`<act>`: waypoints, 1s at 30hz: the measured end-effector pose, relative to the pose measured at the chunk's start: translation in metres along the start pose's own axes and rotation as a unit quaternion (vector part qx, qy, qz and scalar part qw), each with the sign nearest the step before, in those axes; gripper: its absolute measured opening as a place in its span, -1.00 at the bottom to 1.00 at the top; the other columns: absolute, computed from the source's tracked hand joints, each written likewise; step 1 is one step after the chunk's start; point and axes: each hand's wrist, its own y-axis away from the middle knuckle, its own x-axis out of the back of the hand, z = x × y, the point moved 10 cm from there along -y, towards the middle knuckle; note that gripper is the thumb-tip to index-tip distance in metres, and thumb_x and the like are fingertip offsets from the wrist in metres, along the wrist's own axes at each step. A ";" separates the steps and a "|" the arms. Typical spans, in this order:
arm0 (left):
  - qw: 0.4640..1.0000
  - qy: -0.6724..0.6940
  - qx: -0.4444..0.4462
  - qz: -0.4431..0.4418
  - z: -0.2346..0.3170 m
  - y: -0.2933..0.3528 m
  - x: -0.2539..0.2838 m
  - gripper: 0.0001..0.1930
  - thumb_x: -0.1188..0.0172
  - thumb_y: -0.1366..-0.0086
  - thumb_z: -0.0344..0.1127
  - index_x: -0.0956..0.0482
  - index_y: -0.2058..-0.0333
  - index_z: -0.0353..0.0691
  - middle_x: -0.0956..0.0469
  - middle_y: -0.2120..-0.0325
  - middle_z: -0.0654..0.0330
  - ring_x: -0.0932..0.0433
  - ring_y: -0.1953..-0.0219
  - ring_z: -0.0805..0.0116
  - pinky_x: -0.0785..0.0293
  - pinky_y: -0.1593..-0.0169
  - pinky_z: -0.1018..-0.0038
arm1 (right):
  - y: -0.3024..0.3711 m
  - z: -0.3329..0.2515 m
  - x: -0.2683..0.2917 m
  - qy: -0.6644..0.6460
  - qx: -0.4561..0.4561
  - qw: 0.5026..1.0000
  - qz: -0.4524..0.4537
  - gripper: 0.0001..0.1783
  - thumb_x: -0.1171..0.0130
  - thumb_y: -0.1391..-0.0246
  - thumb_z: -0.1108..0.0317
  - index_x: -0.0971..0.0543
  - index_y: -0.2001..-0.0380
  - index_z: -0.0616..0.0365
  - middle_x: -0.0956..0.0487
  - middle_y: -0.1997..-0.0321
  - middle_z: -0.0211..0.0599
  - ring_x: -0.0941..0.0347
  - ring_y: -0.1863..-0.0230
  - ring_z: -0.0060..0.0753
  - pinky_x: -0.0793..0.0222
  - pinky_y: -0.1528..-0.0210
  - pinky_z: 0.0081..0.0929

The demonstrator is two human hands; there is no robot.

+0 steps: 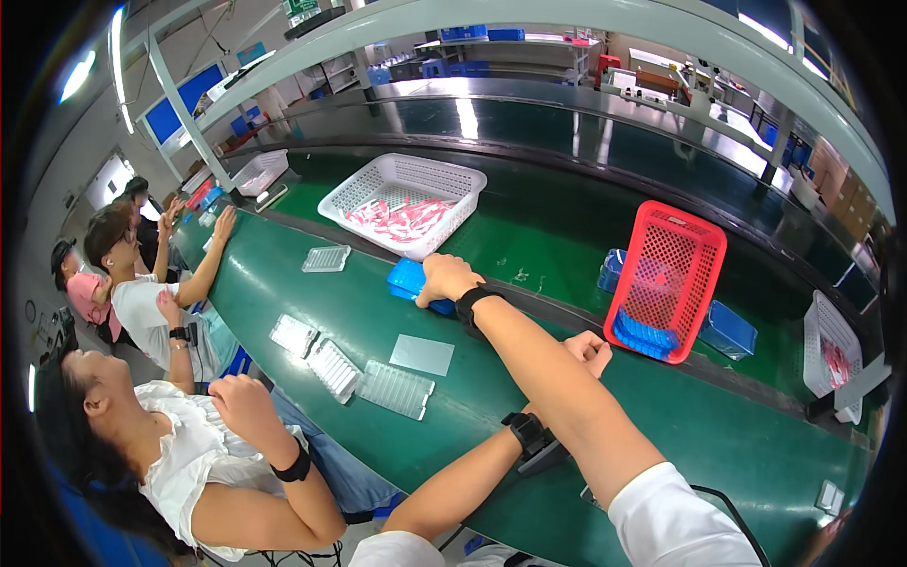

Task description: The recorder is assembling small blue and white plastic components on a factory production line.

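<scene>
My arms cross, the right over the left. My right hand [448,282] reaches left across the bench, its fingers closed over a blue plastic piece [406,276], which it partly covers. My left hand [588,352] is farther right beside the red basket [675,219], fingers curled; whatever they may hold is hidden. Several blue curved pieces [645,335] lie in the near end of that basket. Left of my forearms are a flat whitish sheet [422,355] and clear ribbed plastic trays [396,388].
A white basket [462,180] with red-and-white packets stands beyond my right hand. Blue boxes [728,330] flank the red basket. Another white basket [814,331] is far right. At left, a co-worker [170,454] sits close, others behind. A grey frame bar [529,21] crosses overhead.
</scene>
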 end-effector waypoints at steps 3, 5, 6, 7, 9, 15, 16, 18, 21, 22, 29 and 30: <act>1.000 -0.011 0.001 0.000 -0.001 0.000 0.005 -0.70 -0.26 -0.41 -0.12 -0.65 0.27 -0.29 -0.62 0.57 0.25 -0.57 0.53 0.54 -0.47 0.39 0.50 | 0.001 0.001 -0.004 -0.051 -0.032 0.998 -0.019 -0.27 -0.65 0.34 0.11 -0.70 0.01 0.16 -0.71 -0.04 -0.03 -0.65 -0.08 0.06 -0.59 -0.13 -0.15; 1.000 -0.016 -0.005 0.004 0.000 0.000 0.005 -0.70 -0.26 -0.40 -0.11 -0.65 0.27 -0.29 -0.62 0.57 0.25 -0.57 0.53 0.54 -0.48 0.39 0.49 | 0.000 0.004 -0.003 -0.043 -0.038 0.998 -0.024 -0.24 -0.66 0.34 0.11 -0.69 -0.02 0.15 -0.68 -0.09 -0.02 -0.63 -0.12 0.08 -0.58 -0.14 -0.12; 1.000 -0.006 -0.006 0.002 0.002 0.000 0.002 -0.70 -0.26 -0.40 -0.11 -0.65 0.28 -0.29 -0.62 0.57 0.26 -0.57 0.53 0.54 -0.48 0.40 0.49 | -0.001 0.008 -0.003 -0.037 -0.048 0.998 -0.030 -0.21 -0.66 0.35 0.10 -0.67 -0.05 0.15 -0.66 -0.14 -0.01 -0.60 -0.17 0.09 -0.58 -0.15 -0.09; 1.000 0.004 -0.009 -0.001 0.004 0.000 -0.001 -0.70 -0.26 -0.40 -0.11 -0.65 0.28 -0.29 -0.62 0.57 0.26 -0.58 0.53 0.54 -0.47 0.40 0.49 | -0.002 0.012 -0.001 -0.017 -0.063 0.997 -0.028 -0.19 -0.66 0.35 0.09 -0.67 -0.08 0.14 -0.59 -0.24 0.01 -0.51 -0.26 0.12 -0.54 -0.19 -0.05; 1.000 0.001 -0.017 0.009 0.006 0.004 0.006 -0.70 -0.26 -0.40 -0.10 -0.65 0.29 -0.28 -0.62 0.58 0.26 -0.58 0.54 0.54 -0.47 0.41 0.48 | 0.001 -0.001 -0.001 -0.016 -0.052 0.998 -0.014 -0.18 -0.67 0.35 0.08 -0.67 -0.08 0.13 -0.57 -0.26 0.02 -0.48 -0.29 0.13 -0.52 -0.21 -0.03; 0.999 0.000 -0.034 0.005 0.008 0.005 0.002 -0.69 -0.28 -0.39 -0.10 -0.64 0.31 -0.28 -0.61 0.60 0.26 -0.57 0.55 0.53 -0.46 0.43 0.48 | -0.002 0.007 -0.010 -0.003 -0.059 0.998 -0.019 -0.19 -0.68 0.37 0.08 -0.70 -0.06 0.12 -0.51 -0.30 0.13 -0.40 -0.34 0.18 -0.46 -0.28 -0.04; 1.000 0.002 -0.024 0.006 0.004 0.004 0.002 -0.69 -0.28 -0.39 -0.10 -0.63 0.32 -0.28 -0.61 0.60 0.26 -0.57 0.56 0.53 -0.45 0.44 0.49 | -0.001 0.008 -0.013 -0.008 -0.080 0.997 -0.011 -0.22 -0.68 0.36 0.10 -0.71 -0.04 0.12 -0.48 -0.32 0.15 -0.36 -0.36 0.19 -0.45 -0.29 -0.05; 0.999 -0.004 -0.031 0.013 0.004 0.003 0.002 -0.70 -0.28 -0.39 -0.12 -0.63 0.32 -0.28 -0.61 0.61 0.27 -0.56 0.57 0.53 -0.43 0.46 0.49 | 0.007 0.001 -0.003 0.007 -0.070 0.997 0.023 -0.27 -0.67 0.35 0.11 -0.73 0.00 0.10 -0.57 -0.23 0.12 -0.47 -0.29 0.13 -0.50 -0.22 -0.09; 0.999 -0.004 -0.039 0.021 -0.001 -0.001 -0.002 -0.73 -0.28 -0.38 -0.14 -0.64 0.32 -0.26 -0.61 0.63 0.28 -0.53 0.62 0.54 -0.39 0.52 0.47 | -0.001 -0.009 0.000 0.045 -0.018 0.999 -0.010 -0.30 -0.66 0.35 0.13 -0.74 0.03 0.10 -0.68 -0.10 0.03 -0.61 -0.15 0.06 -0.55 -0.14 -0.12; 0.999 -0.004 -0.039 0.023 -0.004 -0.002 -0.001 -0.73 -0.28 -0.38 -0.14 -0.64 0.32 -0.26 -0.61 0.63 0.28 -0.53 0.62 0.54 -0.39 0.52 0.47 | -0.001 -0.012 0.001 0.046 -0.015 0.999 -0.010 -0.30 -0.66 0.35 0.13 -0.74 0.03 0.10 -0.68 -0.10 0.03 -0.61 -0.15 0.06 -0.55 -0.14 -0.12; 0.999 0.007 -0.051 0.014 0.006 0.001 0.003 -0.75 -0.29 -0.37 -0.17 -0.65 0.32 -0.28 -0.61 0.62 0.26 -0.54 0.59 0.53 -0.42 0.48 0.46 | -0.007 0.002 -0.004 -0.011 -0.050 0.998 -0.031 -0.34 -0.64 0.34 0.20 -0.73 0.05 0.16 -0.71 -0.06 -0.02 -0.68 -0.04 0.03 -0.57 -0.11 -0.10; 0.999 -0.006 -0.050 0.012 0.008 0.003 0.002 -0.75 -0.29 -0.37 -0.17 -0.65 0.32 -0.28 -0.61 0.62 0.26 -0.54 0.58 0.53 -0.43 0.46 0.45 | -0.009 0.005 -0.006 -0.031 -0.051 0.998 -0.028 -0.34 -0.64 0.34 0.22 -0.72 0.05 0.17 -0.71 -0.06 -0.01 -0.68 -0.04 0.04 -0.57 -0.12 -0.09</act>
